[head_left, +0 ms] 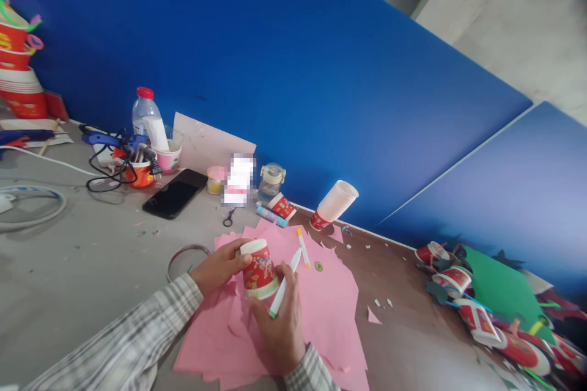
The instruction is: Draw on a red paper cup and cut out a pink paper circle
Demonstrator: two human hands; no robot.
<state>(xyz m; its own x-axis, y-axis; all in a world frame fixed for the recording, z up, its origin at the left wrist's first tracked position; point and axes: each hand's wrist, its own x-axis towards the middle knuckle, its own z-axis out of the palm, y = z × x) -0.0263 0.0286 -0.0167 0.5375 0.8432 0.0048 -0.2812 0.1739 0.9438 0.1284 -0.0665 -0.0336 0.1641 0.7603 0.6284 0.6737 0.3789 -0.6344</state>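
Observation:
A red patterned paper cup (259, 269) with a pale rim is gripped by my left hand (219, 267), its fingers around the cup's left side. My right hand (285, 325) holds a white marker (280, 298) with a green end between thumb and fingers. The right thumb is close to the cup's lower end; I cannot tell whether it touches. Both hands are above a stack of pink paper sheets (330, 317). On the paper, just beyond my right hand, lie a white marker with yellow ends (303, 248) and a small green ring (318, 266).
Behind the paper are a glue stick (272, 216), a tipped red cup (282, 205), a glass jar (271, 181) and leaning stacked cups (335, 203). Scissors (228, 217) and a black phone (175, 193) lie left. Decorated cups (477, 321) crowd the right. A blue partition (275, 73) stands behind.

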